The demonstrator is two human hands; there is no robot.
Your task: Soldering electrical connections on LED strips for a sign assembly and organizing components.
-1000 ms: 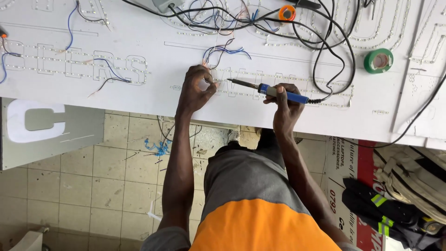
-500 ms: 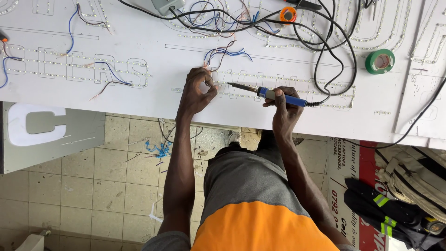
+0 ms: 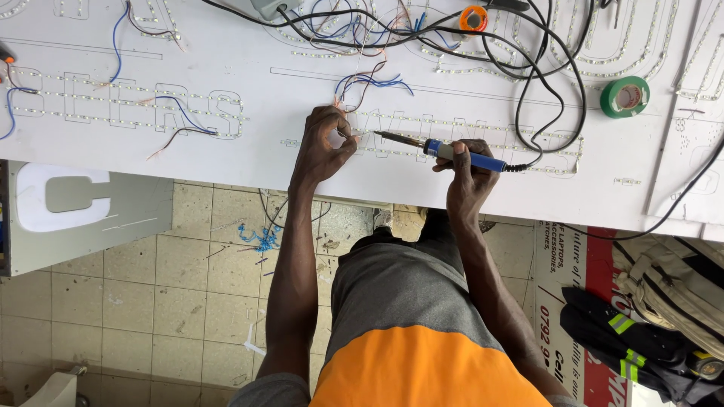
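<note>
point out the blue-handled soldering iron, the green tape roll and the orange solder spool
blue-handled soldering iron (image 3: 464, 156), head view, on the blue grip beside the right hand
green tape roll (image 3: 624, 96), head view, on its green outer ring
orange solder spool (image 3: 473, 19), head view, on its orange rim

The white sign board (image 3: 226, 162) looks like matt, smooth plastic sheet. The soldering iron (image 3: 445, 151) has a glossy blue plastic handle and a dull metal tip. The wires (image 3: 373, 81) wear shiny plastic insulation, the green tape roll (image 3: 625, 96) looks slick, and the floor tiles (image 3: 136, 301) are worn, grubby ceramic.
</note>
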